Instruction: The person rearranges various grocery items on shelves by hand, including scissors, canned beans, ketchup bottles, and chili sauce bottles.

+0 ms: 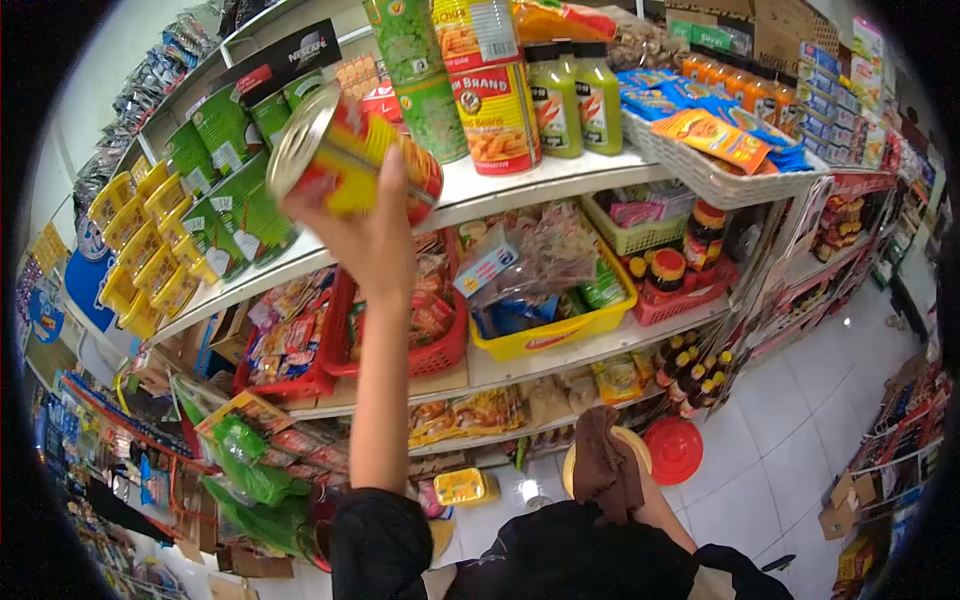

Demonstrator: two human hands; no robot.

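Observation:
My left hand [372,235] is raised at the upper shelf, its fingers wrapped round a large food can [345,165] with a red and yellow label. The can is tilted, its metal end facing left. Just right of it, a similar red and yellow can [496,115] stands upright with another stacked on top, beside stacked green cans [432,110]. Low in front of my body, my right hand [648,497] holds a dark brown cloth [606,465], which hides most of its fingers. Behind the cloth shows a pale yellow round rim [632,446].
Green tins [215,225] and stacked yellow tubs [150,250] stand left on the shelf. Green bottles [600,105] and a white basket [740,185] are to the right. Below are red and yellow baskets [555,335]. A red round lid-like object [672,450] is near the tiled floor [790,450].

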